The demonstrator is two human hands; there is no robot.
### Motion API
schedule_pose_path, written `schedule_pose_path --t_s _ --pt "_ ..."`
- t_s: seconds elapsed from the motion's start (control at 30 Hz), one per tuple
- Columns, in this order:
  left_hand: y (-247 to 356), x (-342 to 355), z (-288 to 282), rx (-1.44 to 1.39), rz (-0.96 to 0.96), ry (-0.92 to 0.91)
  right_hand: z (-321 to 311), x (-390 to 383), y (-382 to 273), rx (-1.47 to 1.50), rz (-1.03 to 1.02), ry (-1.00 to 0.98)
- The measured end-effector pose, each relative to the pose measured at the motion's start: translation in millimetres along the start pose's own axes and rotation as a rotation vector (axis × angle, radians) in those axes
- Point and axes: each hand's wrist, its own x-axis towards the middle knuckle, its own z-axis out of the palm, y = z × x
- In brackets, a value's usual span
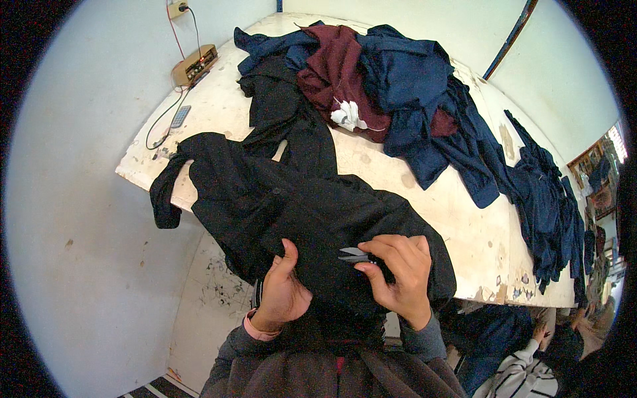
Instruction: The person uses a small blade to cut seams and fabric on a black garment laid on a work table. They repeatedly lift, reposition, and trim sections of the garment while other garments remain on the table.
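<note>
A black garment [298, 212] lies spread over the near edge of the table and hangs down in front of me. My right hand [401, 275] pinches small thread snips [355, 255] over the cloth, their dark pointed blades aimed left and slightly apart. At the garment's near edge, my left hand [284, 295] grips the fabric, thumb upright on top; its other fingers are mostly hidden by the cloth. A pink band circles the left wrist.
Beyond lie black cloth [285, 99], a maroon garment [332, 69] with a white scrap [346, 114], and navy garments [405, 69]. More navy clothes [541, 212] hang over the table's right side. A radio-like box [194, 65] and a remote [180, 117] sit far left. Another person's striped sleeve [521, 371] shows lower right.
</note>
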Motion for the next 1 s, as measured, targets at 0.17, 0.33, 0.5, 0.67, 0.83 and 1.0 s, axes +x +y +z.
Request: schedule_pose_path --t_s 0.17,0.33,0.5,0.67,0.83,1.0 --pt "-4.9 0.6 -1.0 0.031 0.023 0.018 2.7 1.8 0.0 -0.003 -0.002 0.023" --pt "-3.7 0.7 1.2 0.015 0.028 0.019 3.4 -1.4 3.8 -0.026 -0.029 0.005" --pt "-1.7 0.2 2.4 -0.007 0.030 -0.002 1.0 -1.5 -1.0 -0.062 -0.058 -0.005" --pt "-3.9 0.7 2.1 0.024 0.047 0.017 3.2 -2.5 -3.8 -0.077 -0.079 -0.008" --pt "-4.9 1.3 0.6 0.020 0.031 0.026 7.0 -2.2 -3.2 -0.075 -0.084 0.015" --pt "-5.7 1.2 -0.3 0.003 0.017 0.030 9.6 -5.3 -2.0 -0.092 -0.086 0.014"
